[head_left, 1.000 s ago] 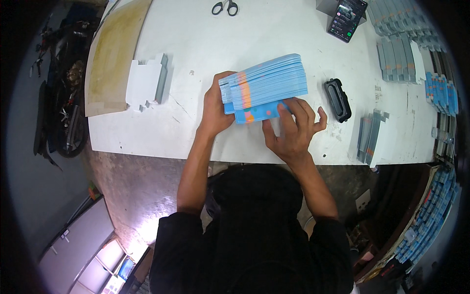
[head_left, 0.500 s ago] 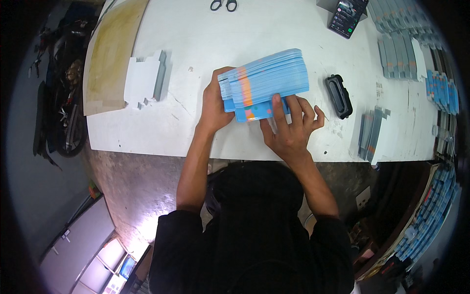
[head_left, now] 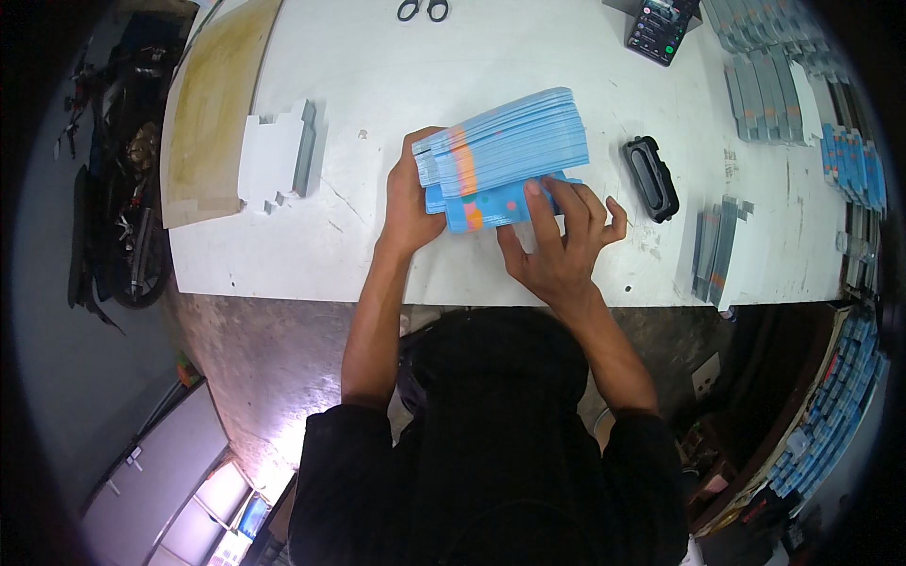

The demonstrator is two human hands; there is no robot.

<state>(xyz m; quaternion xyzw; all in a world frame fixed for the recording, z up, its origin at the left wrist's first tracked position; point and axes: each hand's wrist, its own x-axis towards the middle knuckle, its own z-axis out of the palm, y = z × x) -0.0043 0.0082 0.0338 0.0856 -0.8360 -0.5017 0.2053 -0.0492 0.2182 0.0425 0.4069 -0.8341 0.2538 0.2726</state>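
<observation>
Blue card stack (head_left: 519, 140) hides most fingers of the left hand (head_left: 408, 206).

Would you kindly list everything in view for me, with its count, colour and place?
Stack of flat cartons: one, blue with orange stripe, centre
Table: one, white, below the stack
Scissors: one pair, black handles, top edge
Smartphone: one, dark, upper right
Oblong case: one, black and grey, right of centre
Cardboard sheet: one, brown, table's left
White-and-grey carton bundles: two, table's left and near right
Grey bundles: several, upper right
Blue bundles: many, right edge and lower right
Motorbike, seemingly: one, dark, far left
Panel: one, grey, lower left
Left hand: one, bare, gripping the stack's left end
Right hand: one, bare, at the stack's lower edge
Sleeves: two, black, bottom
</observation>
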